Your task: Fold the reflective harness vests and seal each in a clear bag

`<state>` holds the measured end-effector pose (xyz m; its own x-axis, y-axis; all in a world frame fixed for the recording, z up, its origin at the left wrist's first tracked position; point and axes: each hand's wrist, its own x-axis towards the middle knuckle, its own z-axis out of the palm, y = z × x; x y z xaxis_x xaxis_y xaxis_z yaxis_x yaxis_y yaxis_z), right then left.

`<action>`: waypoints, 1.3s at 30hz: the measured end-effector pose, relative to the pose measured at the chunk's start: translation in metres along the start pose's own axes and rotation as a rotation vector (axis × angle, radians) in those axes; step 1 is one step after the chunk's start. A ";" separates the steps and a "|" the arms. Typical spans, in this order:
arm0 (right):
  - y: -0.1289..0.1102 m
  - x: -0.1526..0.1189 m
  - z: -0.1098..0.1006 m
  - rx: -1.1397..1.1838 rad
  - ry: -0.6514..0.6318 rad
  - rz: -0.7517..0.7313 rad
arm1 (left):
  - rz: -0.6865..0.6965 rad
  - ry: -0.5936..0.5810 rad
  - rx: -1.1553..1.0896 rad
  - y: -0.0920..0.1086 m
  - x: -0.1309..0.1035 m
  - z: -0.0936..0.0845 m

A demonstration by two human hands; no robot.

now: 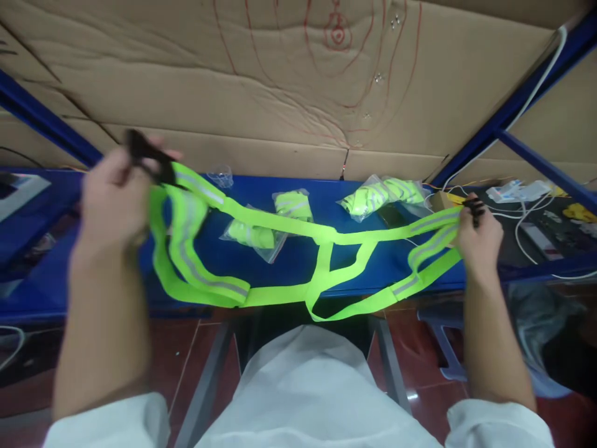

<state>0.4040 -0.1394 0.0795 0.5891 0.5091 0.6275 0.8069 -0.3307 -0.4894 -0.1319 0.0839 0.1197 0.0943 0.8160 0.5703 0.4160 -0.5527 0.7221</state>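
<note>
A neon yellow-green reflective harness vest (275,221) with grey stripes hangs stretched between my two hands, above the front part of the blue table. My left hand (114,193) is closed round its black buckle end (148,158) and gathered straps, slightly blurred. At the right, my right hand (480,233) grips the other end, where a small black buckle (474,208) sticks out above the fingers. The straps sag in loops in the middle, joined by short cross bands.
Packed neon vests in clear bags (387,196) lie on the blue table (252,190), with smaller bagged ones (252,235) nearer. Cardboard (280,93) stands behind. White cables and a power strip (517,191) lie at the right. A blue stool (448,342) stands below.
</note>
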 end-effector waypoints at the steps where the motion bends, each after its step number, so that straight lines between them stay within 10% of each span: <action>1: -0.020 -0.005 0.006 -0.030 -0.013 -0.093 | 0.050 -0.135 0.051 0.010 0.001 0.016; 7: -0.131 -0.040 0.052 -0.194 -0.232 -0.533 | 0.456 -0.570 0.325 0.055 -0.013 0.115; 12: -0.160 -0.054 0.091 -0.151 -0.295 -0.682 | 0.468 -0.614 0.394 0.059 -0.029 0.156; 23: -0.167 -0.060 0.111 -0.060 -0.387 -0.618 | 0.434 -0.630 0.520 0.065 -0.027 0.166; 39: -0.195 -0.080 0.086 -0.024 -0.488 -0.639 | 0.529 -0.723 0.551 0.098 -0.025 0.151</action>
<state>0.1958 -0.0474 0.0724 -0.0670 0.8936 0.4439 0.9858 0.1278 -0.1085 0.0430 0.0349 0.1173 0.8262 0.4998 0.2600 0.5008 -0.8629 0.0673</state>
